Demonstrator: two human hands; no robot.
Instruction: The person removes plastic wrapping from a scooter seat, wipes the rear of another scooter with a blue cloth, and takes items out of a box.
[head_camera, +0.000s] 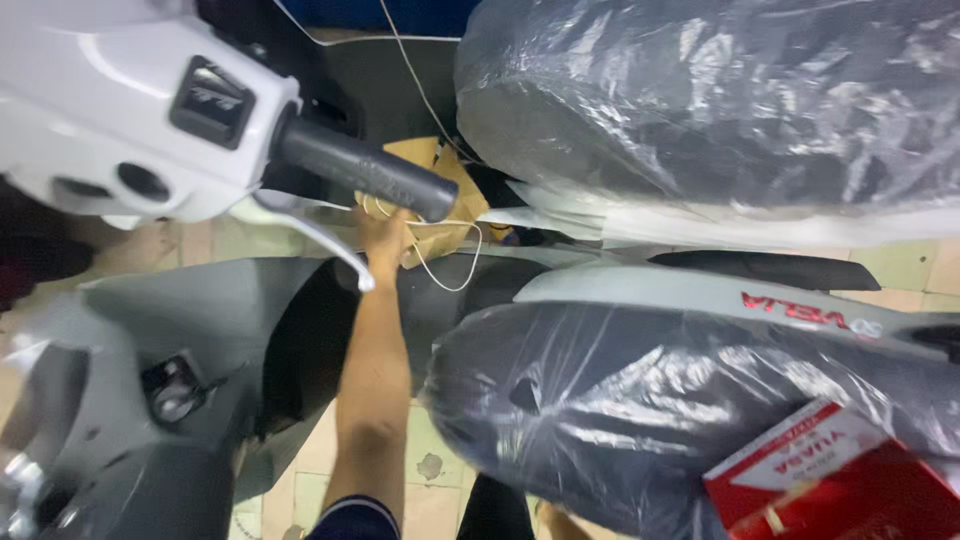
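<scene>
My left hand (385, 238) reaches forward down the gap between two scooters, forearm stretched out and a dark blue sleeve cuff at the bottom edge. Its fingers close on a brown cardboard piece (440, 200) lying on the footboard of the far scooter. A thin white cord (445, 268) loops around that cardboard and runs up toward the top of the picture. The dark handlebar grip (365, 170) of the white scooter crosses just above the hand and hides the fingertips. My right hand is out of view.
Two scooter seats wrapped in clear plastic, one far (720, 100) and one near (620, 410), fill the right side. A red and white box (830, 480) rests on the near seat. A silver brake lever (320, 235) and grey scooter panels (170, 330) crowd the left. Tiled floor (430, 470) lies below.
</scene>
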